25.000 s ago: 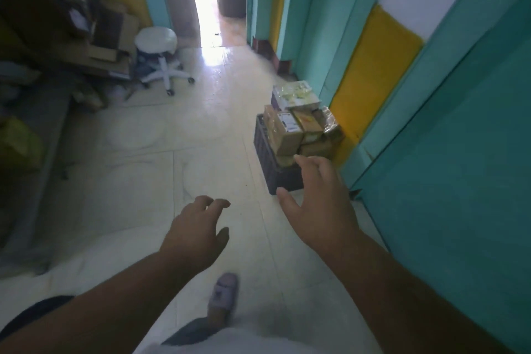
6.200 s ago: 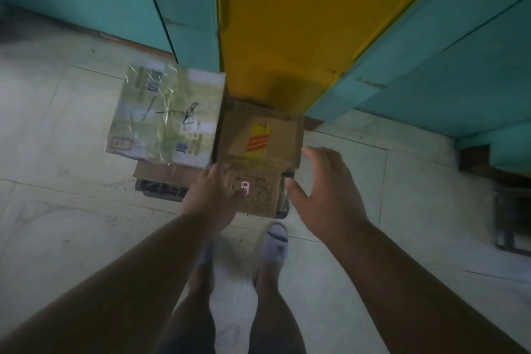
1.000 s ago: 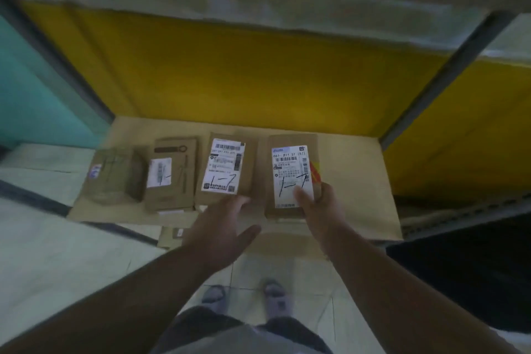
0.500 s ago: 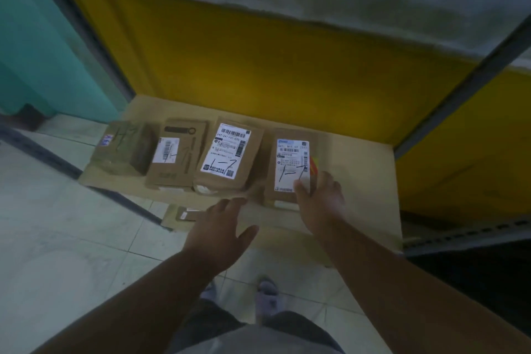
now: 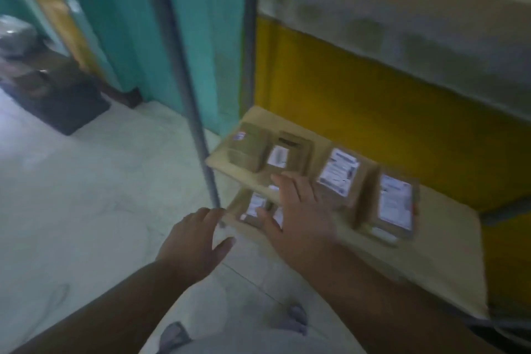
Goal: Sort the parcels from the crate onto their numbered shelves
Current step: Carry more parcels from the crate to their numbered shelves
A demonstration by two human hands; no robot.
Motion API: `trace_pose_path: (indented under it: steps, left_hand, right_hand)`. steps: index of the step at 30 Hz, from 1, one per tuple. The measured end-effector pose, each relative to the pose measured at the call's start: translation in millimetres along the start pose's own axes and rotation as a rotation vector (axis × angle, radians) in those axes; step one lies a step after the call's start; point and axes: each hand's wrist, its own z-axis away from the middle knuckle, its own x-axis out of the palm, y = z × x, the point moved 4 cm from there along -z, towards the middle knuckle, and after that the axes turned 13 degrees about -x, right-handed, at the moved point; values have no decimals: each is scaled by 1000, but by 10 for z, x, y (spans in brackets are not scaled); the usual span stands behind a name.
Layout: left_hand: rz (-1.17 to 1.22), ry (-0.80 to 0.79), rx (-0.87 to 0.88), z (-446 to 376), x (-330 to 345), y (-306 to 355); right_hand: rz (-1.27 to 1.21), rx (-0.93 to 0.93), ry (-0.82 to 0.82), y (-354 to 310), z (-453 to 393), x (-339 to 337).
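Note:
Several brown cardboard parcels lie in a row on a tan shelf board (image 5: 448, 233). The rightmost parcel (image 5: 395, 205) carries a white label and lies flat, free of both hands. Beside it is a second labelled parcel (image 5: 340, 172), then two more to the left (image 5: 288, 155) (image 5: 247, 146). My right hand (image 5: 296, 221) hovers with spread fingers over the shelf's front edge, holding nothing. My left hand (image 5: 198, 241) is open, lower and to the left, over the floor. Another parcel (image 5: 254, 205) shows on a lower level, partly hidden by my right hand. The frame is blurred.
A grey metal shelf post (image 5: 186, 95) rises just left of the shelf board. Teal and yellow wall panels stand behind. A dark crate (image 5: 57, 100) with wrapped goods sits on the pale tiled floor at far left. My feet (image 5: 293, 319) show below.
My right hand has let go of the rightmost parcel, which stays on the shelf, and drawn back left. The view has swung left, bringing the post and the crate into sight.

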Motion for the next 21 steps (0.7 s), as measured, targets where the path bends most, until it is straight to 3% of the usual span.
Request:
trace_pose_path:
  steps: [5, 9, 15, 21]
  left_hand:
    - [-70, 131, -210, 220, -822, -1700]
    - [-73, 167, -364, 309, -1348, -2635]
    - [-25, 208, -497, -159, -1843, -3610]
    - [-6, 276, -611, -962, -2527, -4577]
  right_hand:
    - [-95, -233, 10, -1540, -824, 547]
    - [-102, -339, -40, -2455, -1480, 797]
    - [-64, -474, -152, -3246, -2610, 1264]
    - [-70, -574, -163, -3984, -4147, 1732]
